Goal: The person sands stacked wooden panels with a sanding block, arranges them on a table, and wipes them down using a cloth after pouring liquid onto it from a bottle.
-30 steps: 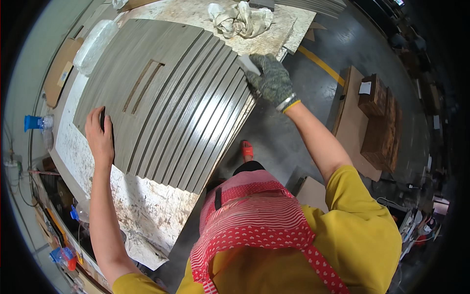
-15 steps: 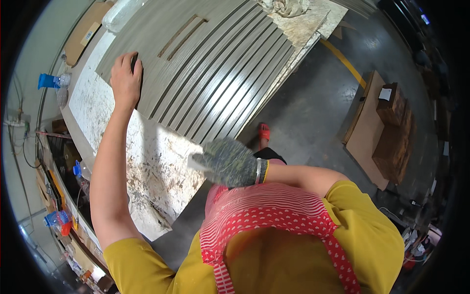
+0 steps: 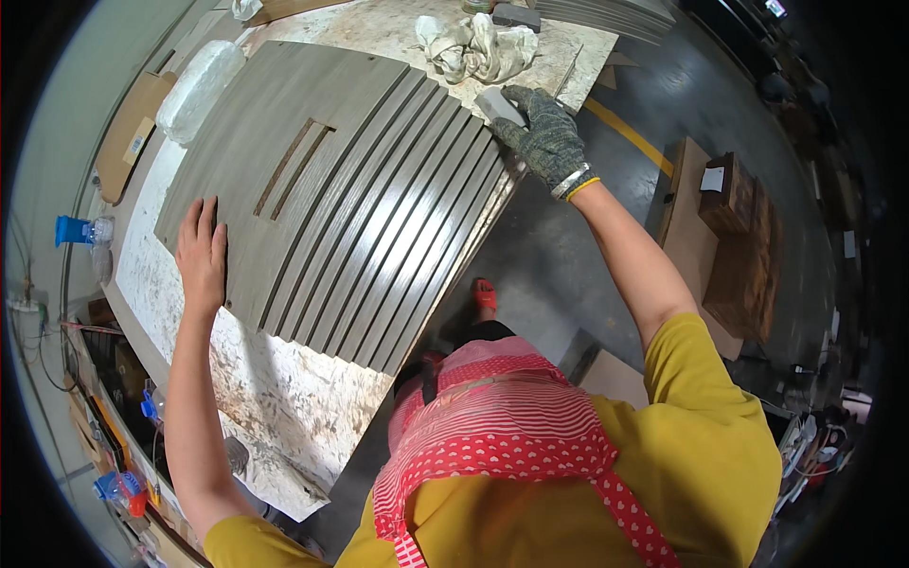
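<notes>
Grey wood-grain panels (image 3: pixel 398 218) lie in a staggered stack on a stained white worktable, their edges stepping down toward the right. The broad top panel (image 3: pixel 241 180) has a long rectangular cutout. My bare left hand (image 3: pixel 201 256) lies on the near left edge of that panel, fingers stretched out. A grey knit glove with a yellow cuff covers my right hand (image 3: pixel 549 137), which grips a small pale grey block (image 3: pixel 499 106) at the far right end of the stack. Whether the block touches a panel edge, I cannot tell.
Crumpled white cloth (image 3: pixel 478 49) lies on the worktable (image 3: pixel 312 398) beyond the panels, near a dark grey block (image 3: pixel 516 16). A clear plastic-wrapped bundle (image 3: pixel 201 90) sits at the left. Cardboard and brown boxes (image 3: pixel 734 246) stand on the floor at right.
My right hand has swung from in front of the apron out to the stack's far right end. My left hand's fingers have straightened on the panel. The view has shifted, showing more of the table's far side.
</notes>
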The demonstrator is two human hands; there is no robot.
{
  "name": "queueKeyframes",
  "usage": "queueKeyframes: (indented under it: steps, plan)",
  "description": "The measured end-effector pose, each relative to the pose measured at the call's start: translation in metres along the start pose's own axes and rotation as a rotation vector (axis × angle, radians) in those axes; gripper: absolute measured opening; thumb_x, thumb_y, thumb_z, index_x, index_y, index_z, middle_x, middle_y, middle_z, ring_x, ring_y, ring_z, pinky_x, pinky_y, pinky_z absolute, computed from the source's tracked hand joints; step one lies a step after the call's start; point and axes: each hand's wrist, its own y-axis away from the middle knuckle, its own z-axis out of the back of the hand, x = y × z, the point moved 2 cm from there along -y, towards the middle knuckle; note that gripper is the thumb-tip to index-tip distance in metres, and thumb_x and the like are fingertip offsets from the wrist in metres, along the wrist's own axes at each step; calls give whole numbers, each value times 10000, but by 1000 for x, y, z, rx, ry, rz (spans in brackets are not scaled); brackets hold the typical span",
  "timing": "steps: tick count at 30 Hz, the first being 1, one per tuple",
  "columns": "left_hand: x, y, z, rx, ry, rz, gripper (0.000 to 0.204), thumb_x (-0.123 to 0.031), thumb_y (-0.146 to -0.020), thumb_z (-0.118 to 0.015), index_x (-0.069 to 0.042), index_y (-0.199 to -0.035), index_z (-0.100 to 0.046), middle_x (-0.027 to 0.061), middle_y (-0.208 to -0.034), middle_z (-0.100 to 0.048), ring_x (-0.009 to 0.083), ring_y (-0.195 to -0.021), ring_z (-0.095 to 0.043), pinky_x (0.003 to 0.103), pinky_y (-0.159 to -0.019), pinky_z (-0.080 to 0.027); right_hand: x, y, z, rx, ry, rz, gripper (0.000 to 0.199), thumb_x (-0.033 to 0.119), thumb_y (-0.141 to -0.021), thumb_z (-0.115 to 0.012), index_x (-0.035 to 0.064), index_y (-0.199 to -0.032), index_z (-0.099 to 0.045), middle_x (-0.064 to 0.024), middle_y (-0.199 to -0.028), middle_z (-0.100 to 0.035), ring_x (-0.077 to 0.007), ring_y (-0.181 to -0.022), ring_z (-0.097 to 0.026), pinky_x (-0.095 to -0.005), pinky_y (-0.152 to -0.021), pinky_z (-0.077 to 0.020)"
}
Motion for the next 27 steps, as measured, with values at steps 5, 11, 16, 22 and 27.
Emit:
queueKeyframes:
  steps: [5, 11, 16, 22, 27]
  plan:
    - [3, 5, -1, -3, -5, 18, 448, -319, -962, -397, -142, -1372, -426, 147, -1405, -390, 318, -1296, -370, 418, -1059, -289, 22, 14, -21, 74, 117, 33, 481, 335, -818, -614, 51, -1203, -564, -197, -1118, -576, -354, -1072, -540, -432, -938, -411]
    - [14, 2, -8, -54, 9, -13, 451, -339, -952, -419, -130, -1350, -451, 125, -1384, -426, 310, -1274, -394, 427, -1049, -293, 96, 97, -49, -8, 101, 439, 441, 319, -802, -608, 32, -1136, -598, -199, -967, -604, -353, -956, -576, -450, -856, -448]
    - [3, -5, -6, -85, -12, 29, 438, -351, -944, -431, -147, -1329, -475, 129, -1361, -448, 302, -1253, -419, 420, -1030, -319, 181, 158, -69, 245, -54, 633, 321, 308, -824, -565, 54, -1018, -592, -131, -787, -561, -296, -720, -563, -418, -641, -456]
    - [13, -8, -15, -78, 28, -14, 443, -348, -945, -431, -153, -1341, -466, 129, -1371, -440, 305, -1268, -402, 424, -1047, -298, 201, 197, -84, 320, -346, 630, 444, 383, -836, -579, 42, -1122, -576, -157, -916, -594, -320, -851, -580, -405, -771, -474]
    - [9, 6, -7, -38, 4, 31, 446, -316, -949, -428, -128, -1352, -447, 132, -1388, -412, 313, -1282, -386, 417, -1056, -290, 131, 106, -23, 329, -139, 304, 350, 301, -836, -589, 43, -1073, -574, -170, -1049, -585, -318, -974, -576, -409, -837, -464]
